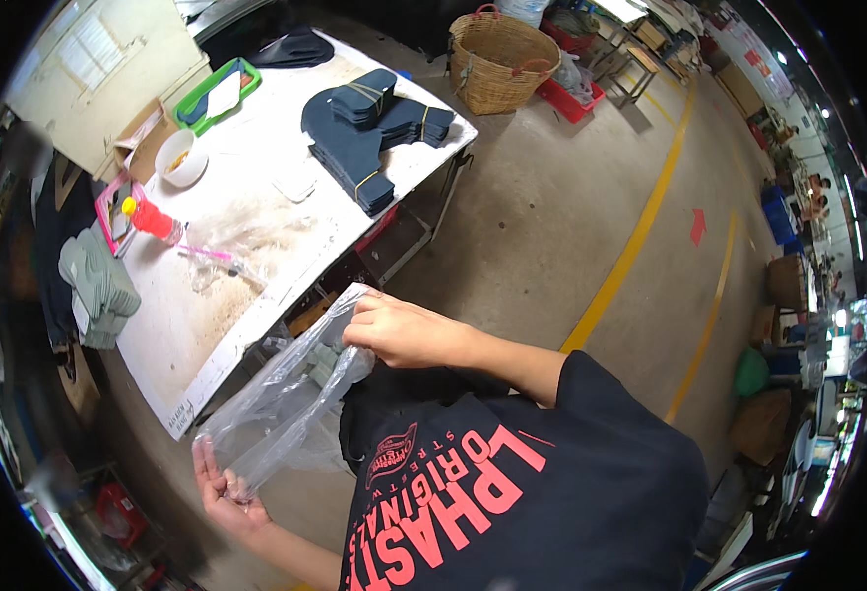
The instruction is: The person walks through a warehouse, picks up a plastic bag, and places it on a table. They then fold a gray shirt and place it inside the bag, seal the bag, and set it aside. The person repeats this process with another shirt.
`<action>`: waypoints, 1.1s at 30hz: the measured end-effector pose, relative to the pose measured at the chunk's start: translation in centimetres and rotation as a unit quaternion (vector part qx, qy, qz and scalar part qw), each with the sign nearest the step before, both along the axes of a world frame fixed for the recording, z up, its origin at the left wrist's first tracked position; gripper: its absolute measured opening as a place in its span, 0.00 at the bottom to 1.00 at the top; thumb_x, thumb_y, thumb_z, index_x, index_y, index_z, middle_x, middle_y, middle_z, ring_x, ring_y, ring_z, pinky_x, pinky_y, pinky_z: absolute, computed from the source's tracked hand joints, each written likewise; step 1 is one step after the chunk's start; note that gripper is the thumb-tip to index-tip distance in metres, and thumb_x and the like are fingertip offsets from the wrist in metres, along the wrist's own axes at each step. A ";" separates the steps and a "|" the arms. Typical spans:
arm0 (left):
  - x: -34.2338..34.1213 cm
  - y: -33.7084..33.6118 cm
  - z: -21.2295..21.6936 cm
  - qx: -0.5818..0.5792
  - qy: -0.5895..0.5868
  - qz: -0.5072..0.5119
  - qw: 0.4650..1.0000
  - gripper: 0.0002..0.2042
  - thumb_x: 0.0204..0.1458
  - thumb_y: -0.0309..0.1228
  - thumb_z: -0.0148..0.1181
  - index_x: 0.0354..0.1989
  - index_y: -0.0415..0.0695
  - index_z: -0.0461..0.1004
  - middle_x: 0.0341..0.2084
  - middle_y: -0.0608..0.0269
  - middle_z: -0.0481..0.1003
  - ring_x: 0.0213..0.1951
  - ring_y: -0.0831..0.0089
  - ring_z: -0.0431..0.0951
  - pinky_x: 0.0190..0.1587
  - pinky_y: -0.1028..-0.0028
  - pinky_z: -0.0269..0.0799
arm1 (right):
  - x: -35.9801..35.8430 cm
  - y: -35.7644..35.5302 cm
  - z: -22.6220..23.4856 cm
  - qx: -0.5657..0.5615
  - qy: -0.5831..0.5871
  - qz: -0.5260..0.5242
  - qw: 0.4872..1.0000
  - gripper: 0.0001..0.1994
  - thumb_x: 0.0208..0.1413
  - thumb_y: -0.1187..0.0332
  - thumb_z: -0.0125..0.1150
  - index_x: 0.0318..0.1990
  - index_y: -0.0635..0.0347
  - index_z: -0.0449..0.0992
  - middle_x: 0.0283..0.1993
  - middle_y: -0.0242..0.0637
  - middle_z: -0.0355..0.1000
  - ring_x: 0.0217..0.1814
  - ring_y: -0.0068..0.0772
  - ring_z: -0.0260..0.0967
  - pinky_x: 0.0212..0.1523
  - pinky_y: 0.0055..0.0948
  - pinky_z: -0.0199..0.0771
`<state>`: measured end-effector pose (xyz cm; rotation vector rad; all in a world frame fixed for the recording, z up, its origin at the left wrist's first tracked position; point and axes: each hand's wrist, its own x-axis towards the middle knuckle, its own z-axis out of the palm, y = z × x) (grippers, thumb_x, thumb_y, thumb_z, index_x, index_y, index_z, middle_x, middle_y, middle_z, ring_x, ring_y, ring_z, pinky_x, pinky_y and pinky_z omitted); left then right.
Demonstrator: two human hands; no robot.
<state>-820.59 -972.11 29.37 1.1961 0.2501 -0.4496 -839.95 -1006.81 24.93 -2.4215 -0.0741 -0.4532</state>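
– So, how does the clear plastic bag (286, 404) lie?

– Stretched between the two hands, its long axis slanting from lower left to upper right in the head view, in front of the wearer's body

– Which hand is nearer to it?

– Neither, since both are on it. The right hand (394, 330) pinches the upper-right end, fingers bunched tight on the film; from there the bag runs down and left to the left hand (226, 495), which grips the lower end with some fingers curled and others stretched along the plastic. Something grey-green shows through it, but I can't tell whether that is inside or behind

– And beyond?

– Just beside it in the view runs the near edge of the white table (148, 330); the stacked dark-blue pieces (340, 153) lie on its far part, nearer the right hand than the left

– Any writing?

– Large coral-red lettering and a smaller emblem on the black T-shirt (561, 483), and dark print on a paper label (181, 418) at the table's corner; I can make out none on the bag
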 end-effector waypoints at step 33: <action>-27.2 11.4 -29.0 0.532 0.121 -0.246 0.801 0.12 0.58 0.34 0.56 0.43 0.40 0.78 0.42 0.39 0.79 0.48 0.42 0.79 0.50 0.51 0.75 | 9.5 18.0 -12.1 0.054 0.123 0.239 0.962 0.15 0.49 0.80 0.60 0.47 0.61 0.76 0.43 0.46 0.70 0.48 0.54 0.67 0.50 0.47 0.69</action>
